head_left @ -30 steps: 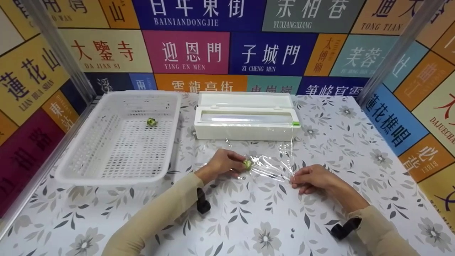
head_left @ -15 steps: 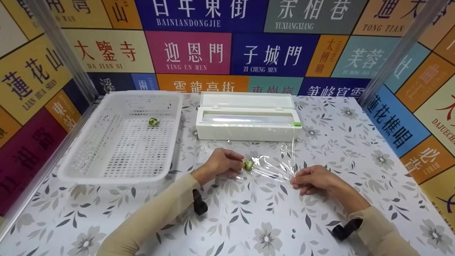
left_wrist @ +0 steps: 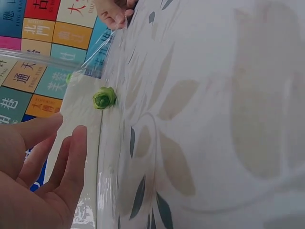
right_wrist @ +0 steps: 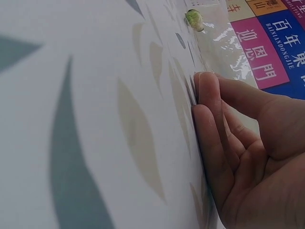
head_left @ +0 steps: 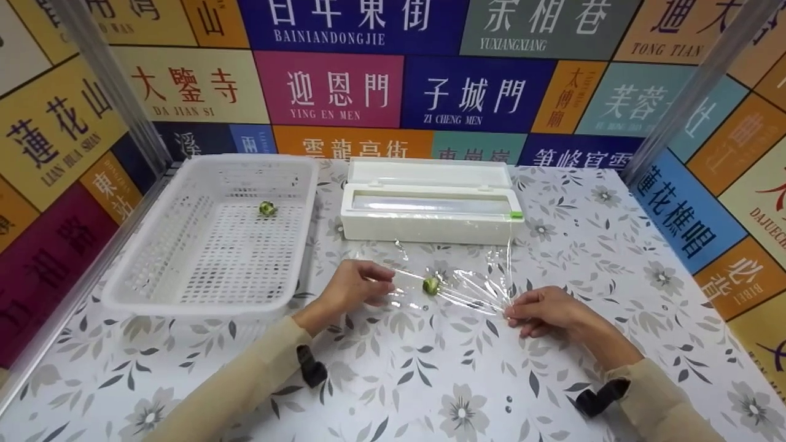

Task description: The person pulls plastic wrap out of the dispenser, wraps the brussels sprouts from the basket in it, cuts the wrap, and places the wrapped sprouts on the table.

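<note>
A small green leafy bud, like a Brussels sprout (head_left: pixel 430 285), sits on clear plastic wrap (head_left: pixel 479 290) drawn out from the white wrap dispenser (head_left: pixel 430 228). My right hand (head_left: pixel 543 309) pinches the wrap's near right corner between thumb and fingers, with creases fanning from the pinch. To the left of the sprout is my left hand (head_left: pixel 353 285), holding nothing, its fingers and thumb apart near the wrap's left side. In the left wrist view, a gap shows between the left hand (left_wrist: pixel 45 164) and the sprout (left_wrist: pixel 104 98).
At the left stands a white perforated basket (head_left: pixel 209 306) with another green sprout (head_left: pixel 267 209) inside. The dispenser's lid (head_left: pixel 430 172) is raised, and a green slider (head_left: pixel 516 215) sits at its right end. A flower-patterned cloth covers the table; sign-printed panels rise behind and at both sides.
My left hand has let go of the sprout and drawn back to the left. The sprout stays on the wrap, while the right hand keeps its pinch in about the same place.
</note>
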The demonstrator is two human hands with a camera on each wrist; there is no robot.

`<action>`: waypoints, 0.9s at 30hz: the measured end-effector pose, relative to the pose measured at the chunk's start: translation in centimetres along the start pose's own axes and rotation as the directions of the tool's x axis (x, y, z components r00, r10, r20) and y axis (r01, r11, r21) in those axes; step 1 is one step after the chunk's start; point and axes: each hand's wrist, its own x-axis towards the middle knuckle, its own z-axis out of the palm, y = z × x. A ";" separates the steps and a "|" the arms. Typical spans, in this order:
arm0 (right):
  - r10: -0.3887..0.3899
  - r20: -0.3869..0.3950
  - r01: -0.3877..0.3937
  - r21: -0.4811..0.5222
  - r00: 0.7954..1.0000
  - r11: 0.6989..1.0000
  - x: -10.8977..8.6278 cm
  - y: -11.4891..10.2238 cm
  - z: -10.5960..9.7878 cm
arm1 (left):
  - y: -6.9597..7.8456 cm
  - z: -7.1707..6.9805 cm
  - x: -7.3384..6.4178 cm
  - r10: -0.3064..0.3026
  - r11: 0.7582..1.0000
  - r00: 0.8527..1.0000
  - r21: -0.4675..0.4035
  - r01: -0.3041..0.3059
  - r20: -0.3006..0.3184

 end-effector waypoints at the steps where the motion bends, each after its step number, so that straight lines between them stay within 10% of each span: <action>1: 0.000 0.000 0.000 0.002 1.000 1.000 0.0 0.0 0.0 | 0.0 -0.3 -0.3 -0.005 1.000 1.000 0.023 0.005 -0.004; 12: 0.002 -0.001 -0.002 0.017 1.000 1.000 -0.1 0.2 0.0 | -1.2 -2.3 -2.1 -0.060 0.970 0.987 0.227 0.093 -0.149; 27: -0.015 -0.023 0.015 -0.001 1.000 1.000 -0.3 -0.1 0.1 | -1.8 -3.1 -3.2 -0.022 0.935 0.983 0.345 0.086 -0.184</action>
